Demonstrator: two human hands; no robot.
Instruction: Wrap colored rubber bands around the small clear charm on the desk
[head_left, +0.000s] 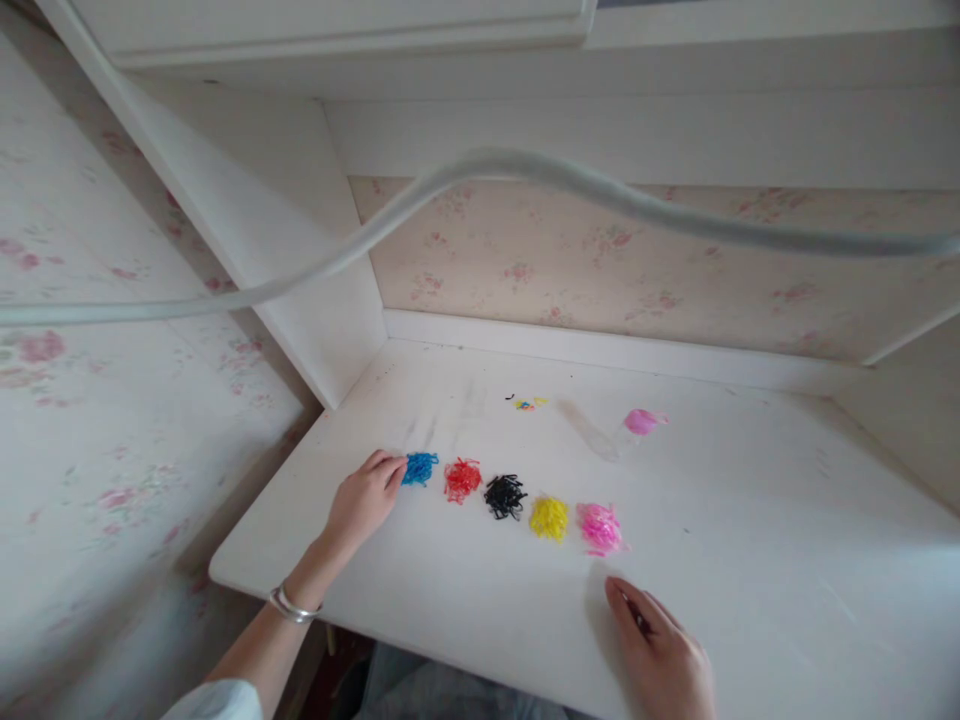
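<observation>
My left hand (369, 502) reaches to the left edge of a heap of blue rubber bands (421, 468). Its fingers are bent and drawn together, and their tips touch the heap; whether a band is pinched between them is hidden. To the right, in a slanting row, lie small heaps of red rubber bands (462, 480), black rubber bands (505, 497), yellow rubber bands (549, 518) and pink rubber bands (600, 528). My right hand (660, 645) is curled closed near the desk's front, just below the pink heap. Anything inside it is hidden.
Behind the row, a few mixed-colour bands (525, 405) lie on the white desk (750, 580). Farther right is a see-through bag or wrapper with a pink part (642, 421). A pale cable (510, 165) crosses the view in front of the shelf unit (270, 200).
</observation>
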